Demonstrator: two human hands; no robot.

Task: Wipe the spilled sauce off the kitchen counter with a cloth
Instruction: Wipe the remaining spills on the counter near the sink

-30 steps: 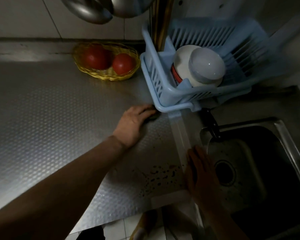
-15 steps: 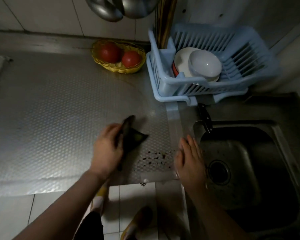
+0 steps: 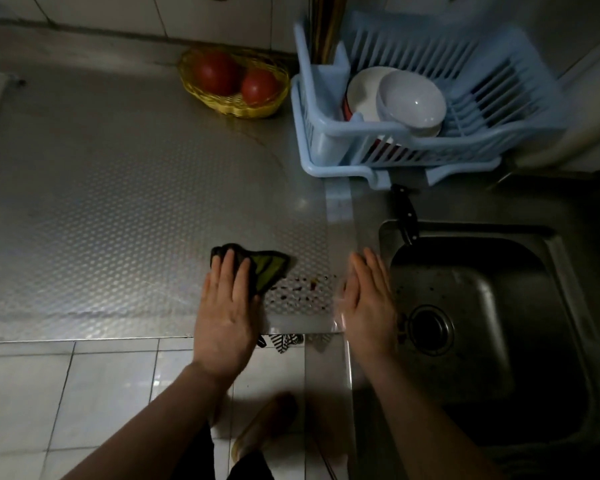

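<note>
Dark and floppy, the cloth (image 3: 262, 268) lies on the metal counter (image 3: 118, 209), with a green side folded up into view. The left hand (image 3: 226, 306) presses flat on its left part, fingers together and stretched out, not curled around it. The sauce spill (image 3: 300, 292) is a patch of small red-brown dots just to the right of the cloth, near the counter's front edge. The right hand (image 3: 368, 303) is flat and open, holding nothing, between the spill and the sink (image 3: 499, 306) (whether it touches the metal I cannot tell).

To wipe well, I think the left hand should push the cloth to the right, right over the dots, pressing down hard. The counter has tiny bumps all over, so sauce may hide in the dips; going back and forth would help. Keep the cloth spread wide, not bunched. Wiping toward the sink looks better than toward the front edge, where drips could fall on the tile floor (image 3: 66, 393).
</note>
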